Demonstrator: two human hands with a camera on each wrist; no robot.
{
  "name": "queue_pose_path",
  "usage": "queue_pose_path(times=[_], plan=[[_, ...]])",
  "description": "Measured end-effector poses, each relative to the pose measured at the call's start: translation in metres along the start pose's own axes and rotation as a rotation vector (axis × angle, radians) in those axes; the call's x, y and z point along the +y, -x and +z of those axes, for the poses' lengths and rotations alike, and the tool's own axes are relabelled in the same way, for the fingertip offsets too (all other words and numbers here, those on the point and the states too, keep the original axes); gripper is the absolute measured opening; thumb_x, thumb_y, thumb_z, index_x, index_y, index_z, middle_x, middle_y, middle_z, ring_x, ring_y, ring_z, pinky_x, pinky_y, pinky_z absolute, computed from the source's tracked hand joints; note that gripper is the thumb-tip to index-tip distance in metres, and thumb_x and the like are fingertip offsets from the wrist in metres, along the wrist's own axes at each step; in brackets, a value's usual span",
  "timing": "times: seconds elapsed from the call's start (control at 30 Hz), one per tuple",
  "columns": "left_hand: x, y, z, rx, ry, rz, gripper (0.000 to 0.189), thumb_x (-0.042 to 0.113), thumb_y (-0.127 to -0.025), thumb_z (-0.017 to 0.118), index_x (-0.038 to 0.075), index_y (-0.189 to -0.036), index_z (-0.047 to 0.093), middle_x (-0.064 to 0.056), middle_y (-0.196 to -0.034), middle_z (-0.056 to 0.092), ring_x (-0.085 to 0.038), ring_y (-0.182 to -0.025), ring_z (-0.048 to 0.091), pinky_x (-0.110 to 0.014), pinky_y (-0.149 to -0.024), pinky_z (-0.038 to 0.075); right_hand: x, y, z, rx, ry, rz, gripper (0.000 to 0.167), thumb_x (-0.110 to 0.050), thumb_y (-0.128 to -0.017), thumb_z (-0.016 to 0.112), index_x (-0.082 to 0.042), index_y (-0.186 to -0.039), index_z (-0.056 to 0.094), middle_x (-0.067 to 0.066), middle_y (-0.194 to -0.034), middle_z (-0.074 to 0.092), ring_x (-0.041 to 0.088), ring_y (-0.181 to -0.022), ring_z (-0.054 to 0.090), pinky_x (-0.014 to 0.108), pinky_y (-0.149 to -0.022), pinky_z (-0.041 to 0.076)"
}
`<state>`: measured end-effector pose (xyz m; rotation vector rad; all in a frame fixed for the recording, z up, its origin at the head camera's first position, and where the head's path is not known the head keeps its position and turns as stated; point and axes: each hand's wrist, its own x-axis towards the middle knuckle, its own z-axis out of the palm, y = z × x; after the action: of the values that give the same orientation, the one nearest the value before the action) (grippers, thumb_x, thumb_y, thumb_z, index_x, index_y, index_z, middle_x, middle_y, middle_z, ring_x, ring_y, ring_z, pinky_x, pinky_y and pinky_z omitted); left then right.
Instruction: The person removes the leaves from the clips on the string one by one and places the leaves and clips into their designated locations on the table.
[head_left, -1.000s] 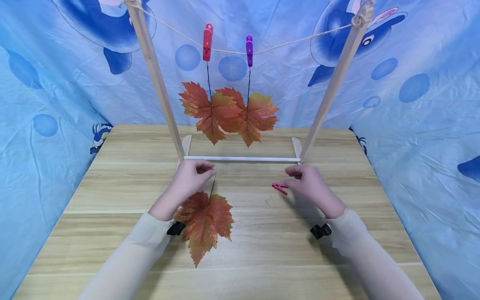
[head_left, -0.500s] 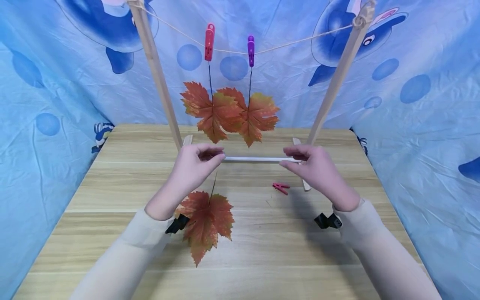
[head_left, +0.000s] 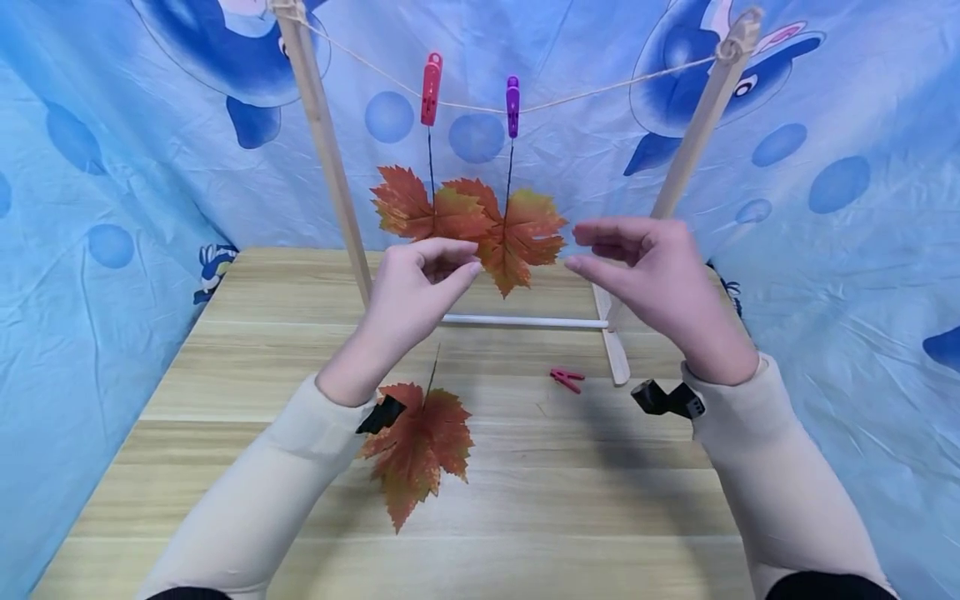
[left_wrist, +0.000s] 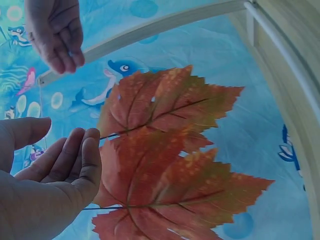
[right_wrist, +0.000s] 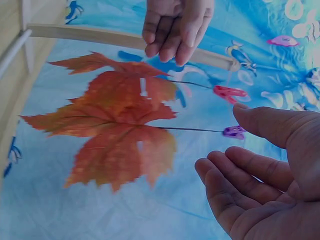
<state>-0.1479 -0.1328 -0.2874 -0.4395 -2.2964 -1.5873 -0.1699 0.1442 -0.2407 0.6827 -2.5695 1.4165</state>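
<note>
Both hands are raised in front of two hanging leaves, fingers loosely bent and holding nothing. My left hand (head_left: pixel 416 283) overlaps the lower edge of the left orange-red leaf (head_left: pixel 405 207) in the head view. My right hand (head_left: pixel 660 275) is just right of the other leaf (head_left: pixel 528 229), thumb and fingers apart. A red clothespin (head_left: pixel 431 90) and a purple clothespin (head_left: pixel 513 107) grip the leaf stems on a string (head_left: pixel 577 89). In the right wrist view, the purple clothespin (right_wrist: pixel 233 131) appears close to my right thumb. A third leaf (head_left: pixel 423 442) and a pink clothespin (head_left: pixel 567 379) lie on the table.
Two wooden posts (head_left: pixel 326 142) carry the string, with a white rod (head_left: pixel 525 321) joining them low down. The right post's wooden foot (head_left: pixel 617 358) rests on the wood-grain table (head_left: pixel 555 517). Blue cartoon-printed cloth (head_left: pixel 862 275) surrounds the table on the back and sides.
Both hands have risen from near the tabletop toward the hanging leaves. The right hand has moved away from the pink clothespin, and the left away from the loose leaf's stem; both stayed on the table.
</note>
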Motion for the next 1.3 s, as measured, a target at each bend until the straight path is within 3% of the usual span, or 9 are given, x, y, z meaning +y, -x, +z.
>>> queue_pose_path(times=[0.3,0.57,0.9,1.3], plan=[[0.012,-0.021,0.007,0.035,0.074,0.018,0.022,0.013,-0.095,0.075,0.002,-0.114,0.076,-0.002,-0.100,0.074,-0.014,-0.088,0.069,-0.031,-0.080,0.055,-0.026,-0.021,-0.004,0.023,0.031,-0.101,0.034,-0.022,-0.088,0.083,-0.012,-0.120,0.077,0.001,-0.115,0.073,0.014,-0.104,0.069,0.031,-0.092,0.053],[0.015,-0.043,0.011,0.062,0.137,0.047,0.023,0.010,-0.095,0.074,-0.001,-0.116,0.075,-0.005,-0.101,0.074,-0.015,-0.094,0.069,-0.030,-0.087,0.054,-0.046,-0.043,-0.004,0.052,-0.021,-0.159,0.035,-0.017,-0.087,0.084,-0.006,-0.119,0.076,0.005,-0.114,0.073,0.017,-0.102,0.070,0.030,-0.091,0.053],[0.019,-0.070,0.011,0.120,0.090,0.058,0.024,0.007,-0.095,0.073,-0.002,-0.117,0.074,-0.008,-0.104,0.074,-0.013,-0.096,0.068,-0.026,-0.090,0.052,-0.064,-0.065,-0.015,0.112,0.026,-0.189,0.034,-0.018,-0.088,0.083,-0.005,-0.119,0.076,0.007,-0.115,0.073,0.015,-0.101,0.070,0.028,-0.090,0.053],[0.026,-0.093,0.020,0.105,-0.013,0.023,0.032,0.011,-0.096,0.073,0.001,-0.127,0.070,-0.006,-0.112,0.073,-0.011,-0.100,0.067,-0.022,-0.091,0.050,-0.088,-0.092,-0.026,0.083,0.167,-0.147,0.043,-0.026,-0.091,0.079,-0.008,-0.129,0.071,0.005,-0.127,0.069,0.013,-0.114,0.065,0.025,-0.098,0.047]])
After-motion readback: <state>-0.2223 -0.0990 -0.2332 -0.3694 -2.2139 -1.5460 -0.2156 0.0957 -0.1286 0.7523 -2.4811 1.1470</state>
